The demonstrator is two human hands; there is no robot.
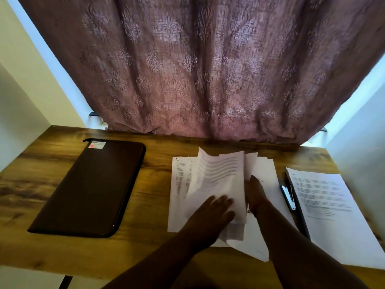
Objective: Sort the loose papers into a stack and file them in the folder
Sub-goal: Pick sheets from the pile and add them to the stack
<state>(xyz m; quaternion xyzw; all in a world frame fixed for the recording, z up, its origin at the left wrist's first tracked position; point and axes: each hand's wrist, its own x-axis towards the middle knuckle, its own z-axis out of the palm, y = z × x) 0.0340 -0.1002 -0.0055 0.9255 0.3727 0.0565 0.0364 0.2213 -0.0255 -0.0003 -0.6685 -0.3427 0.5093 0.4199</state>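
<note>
Left hand (212, 213) lies flat, fingers spread, pressing the loose papers (220, 180) on the worktop (150, 243) — right hand (257, 195) beside it, grip unclear. Closed folder (91, 188) lies well left.

One dark folder (89, 188) lies zipped toward the left edge of the wooden desk (145, 247); one label (97, 144) sits at its far corner; two hands on show, the left hand (210, 215) and the right hand (257, 195), both at one loose heap of papers (218, 178) in the middle, its sheets too overlapped to count; one separate printed stack (329, 213) by the right edge; one stapler (288, 197) just beside it; one patterned curtain (198, 69) along the far edge.
</note>
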